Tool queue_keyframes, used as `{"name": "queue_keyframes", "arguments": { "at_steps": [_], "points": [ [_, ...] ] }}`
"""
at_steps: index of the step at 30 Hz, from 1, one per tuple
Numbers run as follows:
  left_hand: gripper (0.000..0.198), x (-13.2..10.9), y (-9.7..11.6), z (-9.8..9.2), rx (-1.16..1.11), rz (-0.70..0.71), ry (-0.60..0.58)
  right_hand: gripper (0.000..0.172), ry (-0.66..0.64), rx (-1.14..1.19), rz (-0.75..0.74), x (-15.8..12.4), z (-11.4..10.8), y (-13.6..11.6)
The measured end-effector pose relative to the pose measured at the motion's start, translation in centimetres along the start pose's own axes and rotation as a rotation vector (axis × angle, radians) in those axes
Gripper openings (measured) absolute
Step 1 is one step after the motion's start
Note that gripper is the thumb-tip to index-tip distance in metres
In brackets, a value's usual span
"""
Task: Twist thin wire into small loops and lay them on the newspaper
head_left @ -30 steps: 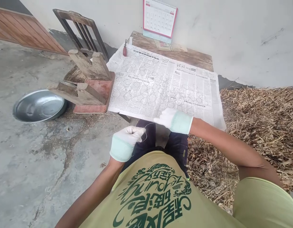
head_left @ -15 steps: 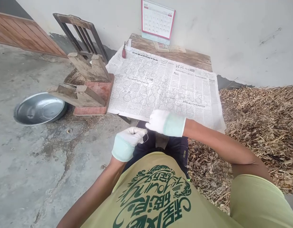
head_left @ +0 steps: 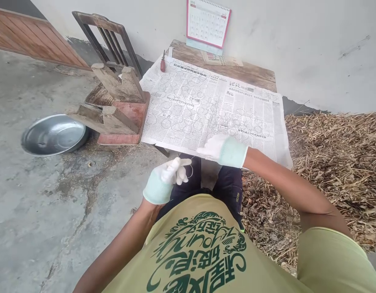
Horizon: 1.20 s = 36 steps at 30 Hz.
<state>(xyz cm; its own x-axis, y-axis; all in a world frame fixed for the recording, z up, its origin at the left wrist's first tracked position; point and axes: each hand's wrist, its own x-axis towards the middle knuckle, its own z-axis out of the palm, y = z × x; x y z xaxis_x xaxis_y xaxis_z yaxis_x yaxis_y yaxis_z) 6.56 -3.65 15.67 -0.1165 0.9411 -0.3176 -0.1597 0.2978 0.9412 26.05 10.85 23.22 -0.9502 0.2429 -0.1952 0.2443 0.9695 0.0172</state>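
Note:
My left hand [head_left: 171, 173], in a white knit glove with a pale green cuff, is in front of the table's near edge. Its fingers are curled, the index pointing right, and they hold a thin pale wire [head_left: 192, 171] that bends into a small open loop. Gloved the same way, my right hand [head_left: 217, 148] is over the near edge of a newspaper sheet [head_left: 182, 140]. Its fingertips are pressed together at the wire's upper end; the exact grip is too small to see. Many thin round outlines cover the newspaper; whether drawn or lying there, I cannot tell.
A red-handled screwdriver [head_left: 162, 65] lies at the newspaper's far left. Behind it stands a desk calendar [head_left: 208, 24] on the wooden table [head_left: 258, 77]. To the left are an upturned wooden stool [head_left: 123, 138], a chair [head_left: 98, 18] and a metal basin [head_left: 53, 134]. Dry stalks [head_left: 337, 162] are heaped right.
My right hand has moved right and slightly up, away from my left. The left hand's fingers have turned and opened a little around the wire. The whole view has shifted slightly.

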Motion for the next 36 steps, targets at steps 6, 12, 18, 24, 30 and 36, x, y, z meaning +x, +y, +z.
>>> {"name": "queue_keyframes", "arguments": {
  "at_steps": [6, 12, 18, 24, 30, 36],
  "points": [
    [0.057, 0.2, 1.2, -0.1, 0.123, 0.055, -0.057, 0.048, 0.063, -0.026, -0.002, -0.2, 0.7, 0.9],
    [0.050, 1.4, 1.6, 0.7, 0.141, -0.072, -0.021, 0.032, -0.069, -0.010, 0.042, -0.3, -0.4, 0.4],
    [0.039, 2.0, 0.4, 0.8, 0.096, 0.008, -0.083, 0.046, -0.081, 0.046, 0.090, 0.4, -1.4, -0.7],
    [0.044, 1.6, -0.3, 0.8, 0.060, 0.041, -0.209, 0.060, -0.151, -0.009, 0.070, 1.4, -1.3, -1.3],
    [0.044, 0.9, -1.1, 0.8, 0.046, -0.033, -0.253, 0.059, -0.101, -0.019, -0.008, 1.5, 0.2, -1.1],
    [0.041, 0.8, -2.0, 0.9, -0.073, -0.054, -0.264, 0.055, -0.096, -0.038, -0.050, 1.4, 1.3, -0.8]
  ]
}}
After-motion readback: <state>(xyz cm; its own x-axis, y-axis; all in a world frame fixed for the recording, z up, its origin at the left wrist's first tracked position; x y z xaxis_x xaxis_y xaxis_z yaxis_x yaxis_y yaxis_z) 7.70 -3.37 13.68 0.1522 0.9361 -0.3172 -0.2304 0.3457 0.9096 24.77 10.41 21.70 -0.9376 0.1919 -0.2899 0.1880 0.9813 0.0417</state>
